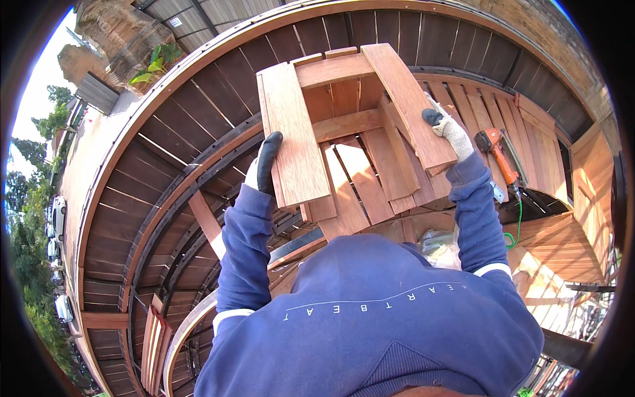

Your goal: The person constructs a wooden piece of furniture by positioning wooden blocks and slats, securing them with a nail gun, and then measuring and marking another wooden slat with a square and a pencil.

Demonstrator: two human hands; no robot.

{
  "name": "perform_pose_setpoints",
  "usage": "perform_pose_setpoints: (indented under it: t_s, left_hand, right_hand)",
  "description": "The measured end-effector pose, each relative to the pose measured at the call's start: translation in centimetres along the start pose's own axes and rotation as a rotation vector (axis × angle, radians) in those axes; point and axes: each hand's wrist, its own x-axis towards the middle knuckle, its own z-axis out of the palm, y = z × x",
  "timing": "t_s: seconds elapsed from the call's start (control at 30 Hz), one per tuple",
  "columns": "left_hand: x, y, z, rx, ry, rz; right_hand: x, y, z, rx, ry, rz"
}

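Note:
A wooden frame of reddish boards (344, 68), open in the middle, is held above slatted planks (344, 172). My left hand (263, 165), in a dark-palmed glove, grips the outer edge of its wide left board (294, 145). My right hand (444, 129), in a pale glove with dark fingertips, grips the outer edge of its right board (403, 99). Both hands are closed around the wood, their fingers partly hidden. An orange and black nail gun (501, 161) with a green hose lies just right of my right hand.
Curved dark decking (165, 119) with a wooden rim sweeps around the back and left. Loose planks (152, 337) lie at lower left, and wooden panels (585, 198) stand at right. A clear plastic bag (436, 248) lies below. Parked cars (59, 218) and trees show at far left.

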Motion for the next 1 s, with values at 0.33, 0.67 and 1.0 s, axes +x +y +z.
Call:
perform_pose_setpoints:
  t_s: [0.33,0.67,1.0]
  left_hand:
    - [0.3,-1.4,1.1,-0.232,-0.082,0.076]
    - [1.2,-1.4,-0.3,-0.196,-0.083,0.07]
    - [-2.2,1.1,3.2,0.009,0.012,0.134]
  right_hand:
    - [-0.7,1.2,0.5,0.328,-0.001,-0.027]
    - [0.3,1.9,-0.9,0.307,-0.069,-0.05]
    - [-0.9,0.4,-1.8,0.356,-0.392,-0.061]
